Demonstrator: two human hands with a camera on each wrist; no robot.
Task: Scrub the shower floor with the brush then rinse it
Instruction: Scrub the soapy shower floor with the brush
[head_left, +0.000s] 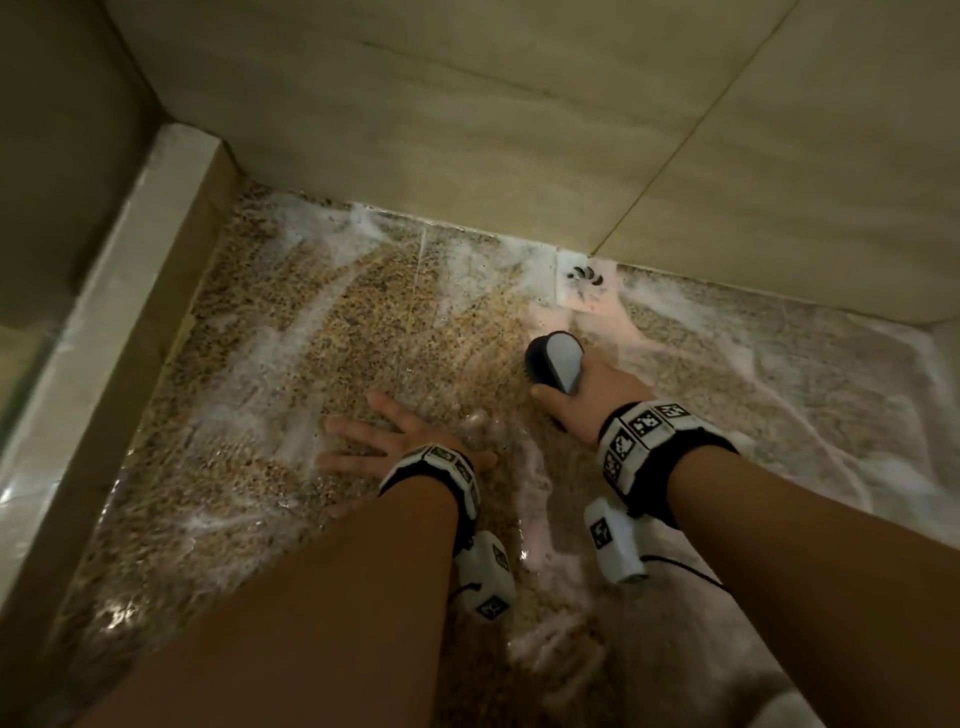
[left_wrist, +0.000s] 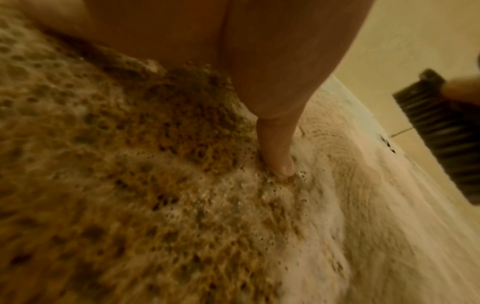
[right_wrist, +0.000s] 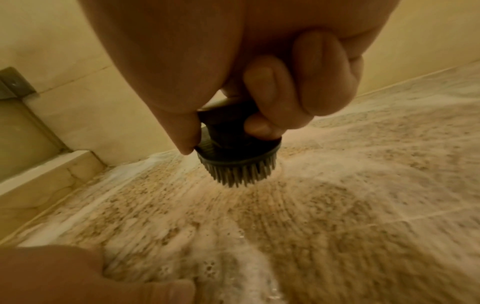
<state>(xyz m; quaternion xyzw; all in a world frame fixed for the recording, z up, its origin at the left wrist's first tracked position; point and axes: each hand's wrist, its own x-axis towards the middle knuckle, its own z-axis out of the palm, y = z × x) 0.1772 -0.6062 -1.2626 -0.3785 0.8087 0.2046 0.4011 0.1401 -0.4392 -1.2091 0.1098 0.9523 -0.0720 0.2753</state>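
From the head view, the shower floor (head_left: 270, 364), speckled brown and streaked with white foam (head_left: 306, 322), runs up to a beige tiled wall (head_left: 467, 130) at its far edge and a pale raised curb (head_left: 119, 291) along its left edge. A white square drain (head_left: 584, 280) sits at the far edge where floor meets wall. The right hand (head_left: 582, 397) grasps the brush (head_left: 556, 364), fingers wrapped about its grey-and-black body, just on the near side of the drain. The left hand (head_left: 400, 436) lies flat on the wet floor with fingers spread and released, toward the middle of the floor and to the left of the brush. Both wrists wear black bands with patterned white markers (head_left: 644, 431).

From the left wrist view, the left hand's thumb (left_wrist: 275, 148) presses tip-down into bubbly foam (left_wrist: 298, 236) on the floor (left_wrist: 103, 185). The dark bristles of the brush (left_wrist: 441, 131) show at the right edge, blurred, so whether they touch the floor here is hard to say.

From the right wrist view, the right hand (right_wrist: 233, 72) clenches round the brush's dark handle, fingers (right_wrist: 272, 96) curled on one side and thumb on the other. The brush (right_wrist: 239, 162) points bristles down, its tips on or just above the foamy floor (right_wrist: 337, 216). The left hand (right_wrist: 78, 275) lies at the lower left corner.
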